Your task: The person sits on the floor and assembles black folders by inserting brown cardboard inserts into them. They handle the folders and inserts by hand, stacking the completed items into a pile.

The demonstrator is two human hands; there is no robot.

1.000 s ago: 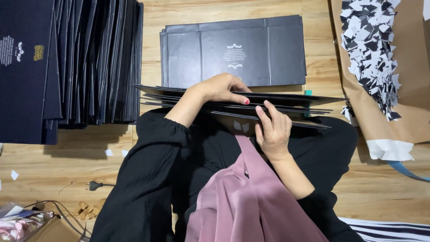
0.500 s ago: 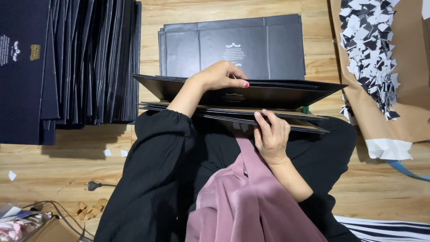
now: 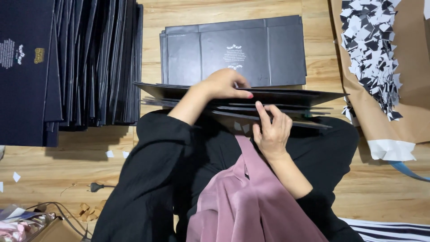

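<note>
Landmark: a bundle of flat black folded cartons (image 3: 286, 97) is held across the lap, edge-on to the camera.
Left hand (image 3: 226, 84): laid over the top of the bundle, fingers curled down on the uppermost carton; the carton is pressed rather than gripped.
Right hand (image 3: 272, 131): set against the near edge of the bundle, fingers spread and tucked between the sheets; one lower carton is pinched.
Flat stack (image 3: 235, 49): more black cartons with a small white print are seen just beyond the bundle, lying on the wooden floor (image 3: 215, 13).
Upright stack (image 3: 89, 62): many black cartons are stood on edge well to the left of the bundle.
Brown paper (image 3: 403, 121): spread to the right of the bundle, with black and white paper scraps (image 3: 369, 49) heaped on it.
Plug (image 3: 96, 187): seen on the floor, left of and nearer than the bundle.
</note>
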